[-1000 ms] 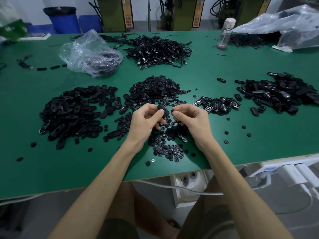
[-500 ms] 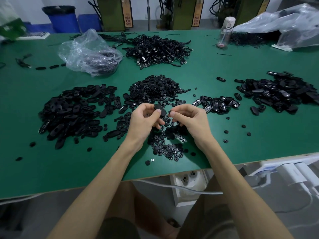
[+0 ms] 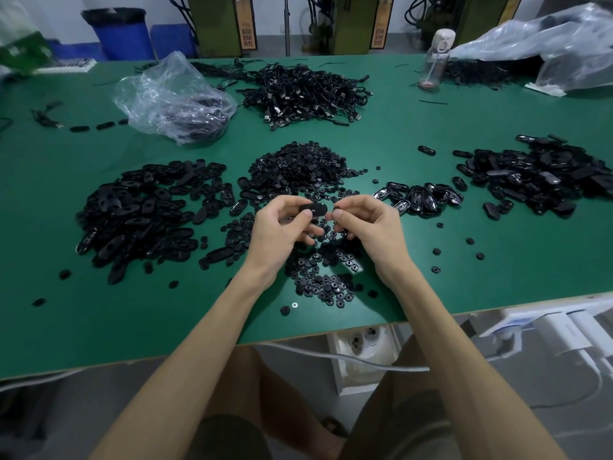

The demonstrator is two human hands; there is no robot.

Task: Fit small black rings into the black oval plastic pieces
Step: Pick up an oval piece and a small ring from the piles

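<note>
Left hand [image 3: 282,227] holds one black oval piece [image 3: 313,209] just above the desk [image 3: 497,277]. Thumb is on the near edge and fingers curl behind it, so the grip is closed on the piece.

The piece is flat, matte black, with rounded ends. Long axis runs roughly left-right, and there is a small glint on the top face.

Right hand [image 3: 368,224] sits just beside the piece's right end, thumb and forefinger drawn together in a narrow grip. There is something dark at the tips, but I cannot tell whether it is a ring or just the pile behind.

Both hands hover over the loose rings [image 3: 318,280] scattered near the desk's front edge.

Stock on the desk:
- The main ring heap [image 3: 298,167] is just behind the hands.
- A big pile of oval pieces [image 3: 142,214] is to the left.
- A small oval cluster [image 3: 418,197] is just right of the right hand; some of these show shiny inner faces.
- A larger dark parts pile [image 3: 544,180] is at far right.

Further back:
- A black cable heap [image 3: 305,94].
- A crumpled clear bag [image 3: 172,97] with dark parts inside.
- A clear bottle [image 3: 436,58].
- A large plastic sheet bag [image 3: 547,44].

A white cord [image 3: 331,356] runs under the front edge.
</note>
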